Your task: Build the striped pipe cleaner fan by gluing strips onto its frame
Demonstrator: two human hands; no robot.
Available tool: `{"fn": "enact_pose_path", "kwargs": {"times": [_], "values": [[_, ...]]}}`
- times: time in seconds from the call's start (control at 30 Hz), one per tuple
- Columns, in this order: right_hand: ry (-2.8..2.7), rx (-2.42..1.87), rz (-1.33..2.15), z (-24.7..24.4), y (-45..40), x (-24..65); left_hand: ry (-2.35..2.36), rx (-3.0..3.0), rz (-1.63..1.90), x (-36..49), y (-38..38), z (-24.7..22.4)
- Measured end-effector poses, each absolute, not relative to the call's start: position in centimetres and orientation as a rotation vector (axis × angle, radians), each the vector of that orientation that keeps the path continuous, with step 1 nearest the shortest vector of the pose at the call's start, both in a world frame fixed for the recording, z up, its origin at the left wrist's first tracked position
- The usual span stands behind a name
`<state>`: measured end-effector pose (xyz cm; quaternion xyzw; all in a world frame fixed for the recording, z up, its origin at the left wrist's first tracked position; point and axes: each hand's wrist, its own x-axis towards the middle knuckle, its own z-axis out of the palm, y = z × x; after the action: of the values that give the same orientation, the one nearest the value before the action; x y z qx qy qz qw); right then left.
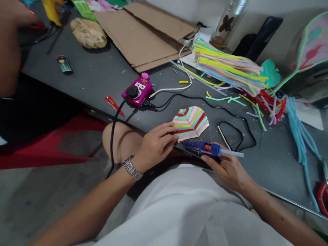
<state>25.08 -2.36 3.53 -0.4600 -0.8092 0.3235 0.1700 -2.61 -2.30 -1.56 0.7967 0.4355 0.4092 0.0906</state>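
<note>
A leaf of striped pipe cleaners (191,122) in red, yellow, mint, pink and lilac rests at the table's near edge. My left hand (159,141), with a metal watch on its wrist, is closed on the leaf's left edge with fingers and thumb. In my right hand (227,167) is a blue glue gun (201,147), its handle mostly hidden by the hand. A clear glue stick (234,153) sticks out of the gun's back. The nozzle points left, close to the leaf's lower edge and my left fingertips; whether it touches cannot be made out.
A purple power socket (138,91) with black cables lies left of the leaf. Bundled pipe cleaners (228,68) and loose pieces lie at the back right. Cardboard (148,37) lies at the back; red-handled scissors (322,198) at far right. Another person's arm (12,41) reaches in at left.
</note>
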Motion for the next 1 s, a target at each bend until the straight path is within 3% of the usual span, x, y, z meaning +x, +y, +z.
{"fn": "enact_pose_path", "kwargs": {"times": [1.0], "values": [[-2.312,-1.227,0.889,3.53,-2.47,25.22,1.298,2.367,1.212,-2.56,-2.22,-1.5]]}}
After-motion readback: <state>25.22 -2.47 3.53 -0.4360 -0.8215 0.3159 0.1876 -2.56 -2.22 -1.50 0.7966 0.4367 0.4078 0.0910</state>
